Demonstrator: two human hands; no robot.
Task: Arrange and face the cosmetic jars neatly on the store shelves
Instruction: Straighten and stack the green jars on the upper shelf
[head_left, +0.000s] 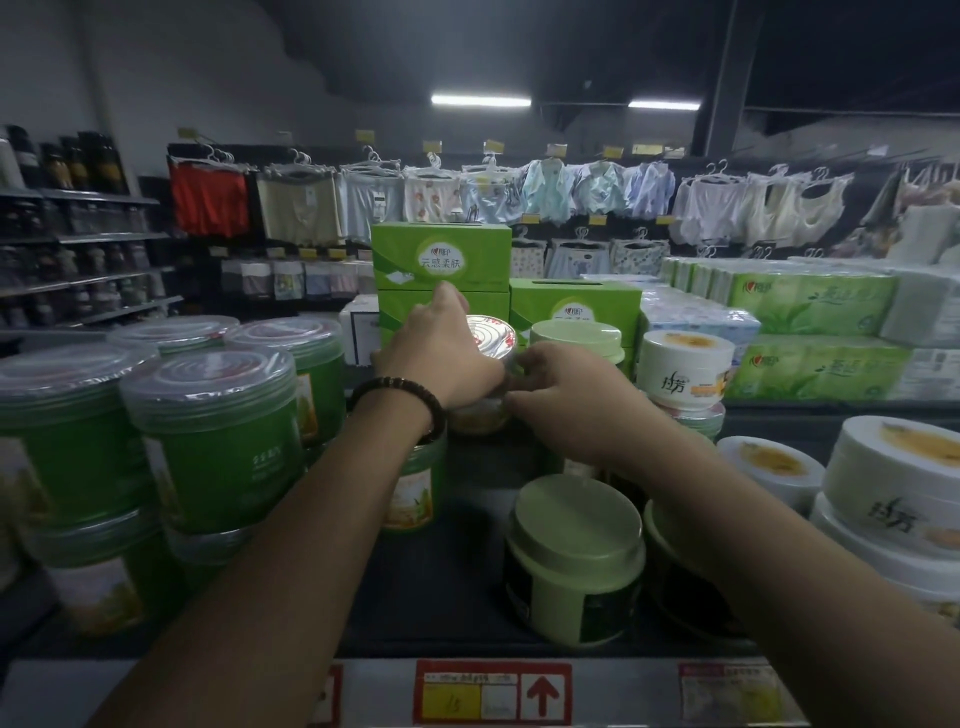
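Note:
Both my hands are on one clear-lidded jar (491, 338) at the back middle of the dark shelf (457, 582). My left hand (441, 353) curls round its left side and over the lid. From the right, my right hand (561, 395) grips the jar's body. The lower part of the jar is yellowish and mostly hidden by my fingers. A pale green lidded jar (576, 338) stands just behind it on the right. A green jar (415, 493) sits under my left wrist.
Several tall green jars with clear lids (213, 441) are stacked at the left. A dark jar with a pale green lid (574, 561) stands front centre. White jars (685, 369) are stacked at the right. Green tissue boxes (441, 260) rise behind. A price-tag rail (493, 696) marks the shelf's front edge.

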